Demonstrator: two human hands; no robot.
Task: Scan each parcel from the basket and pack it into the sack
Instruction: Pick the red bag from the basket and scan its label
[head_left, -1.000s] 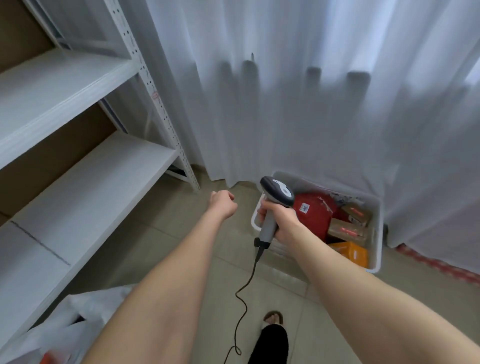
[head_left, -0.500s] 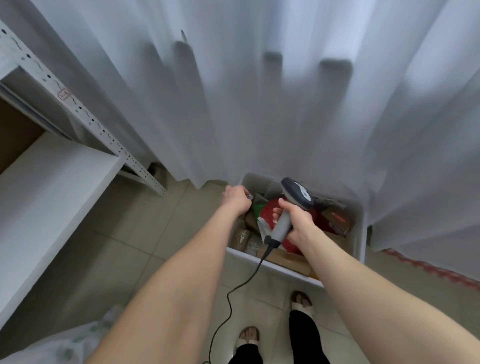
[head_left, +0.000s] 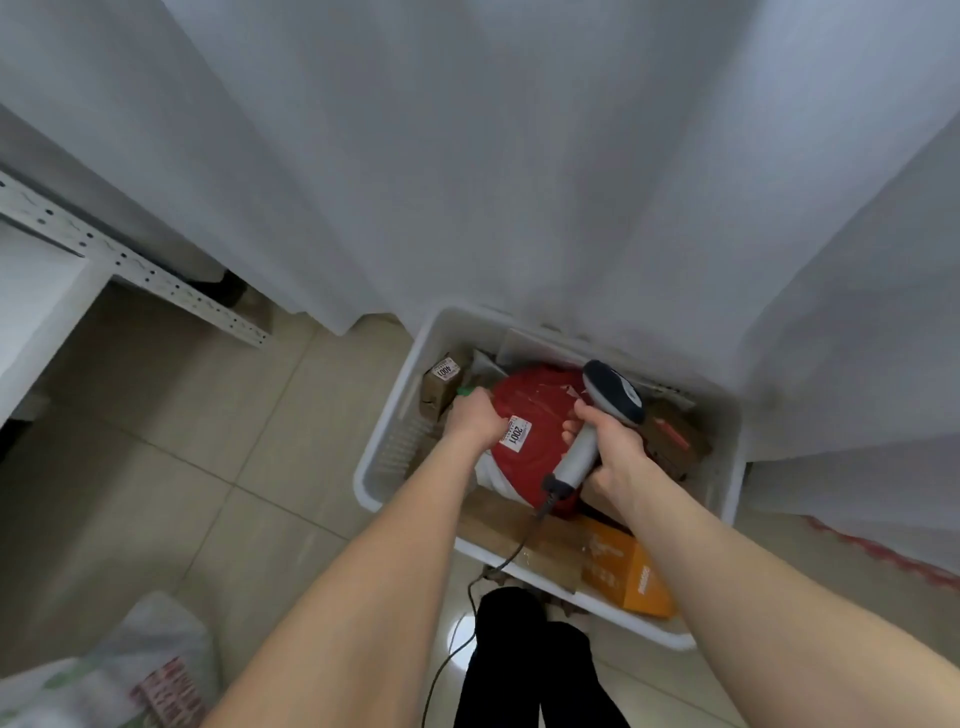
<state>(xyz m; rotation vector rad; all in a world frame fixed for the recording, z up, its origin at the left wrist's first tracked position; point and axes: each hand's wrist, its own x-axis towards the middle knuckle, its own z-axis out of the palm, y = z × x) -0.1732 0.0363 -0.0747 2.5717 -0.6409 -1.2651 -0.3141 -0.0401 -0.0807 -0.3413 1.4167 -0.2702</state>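
While I lean over a white plastic basket (head_left: 385, 451) on the tiled floor, both my bare arms reach down into it. My left hand (head_left: 475, 422) is clenched over the nine o'clock edge of a rounded red parcel (head_left: 540, 415) in the middle of the basket, gripping it just beside a white sticker (head_left: 517, 433) printed 2001. My right hand (head_left: 612, 451) is wrapped tightly round the grey handle of a barcode scanner (head_left: 612, 394). Its dark head sits over the parcel's two o'clock side, and its black cable (head_left: 493, 567) trails towards six o'clock.

Other parcels lie packed around the red one. A small brown box (head_left: 440, 387) labelled 4001 stands at ten o'clock. Brown cartons (head_left: 675, 441) lie at three o'clock, an orange box (head_left: 626, 569) at five o'clock, and a flat cardboard parcel (head_left: 519, 538) at six o'clock.

A white woven sack (head_left: 104, 675) lies crumpled at seven o'clock in my view, well apart from the basket. White curtains (head_left: 467, 156) hang from ten to two o'clock, touching the basket's far rim. A white metal shelf rack (head_left: 130, 265) stands at nine o'clock. My black trouser legs (head_left: 519, 670) show at six o'clock.
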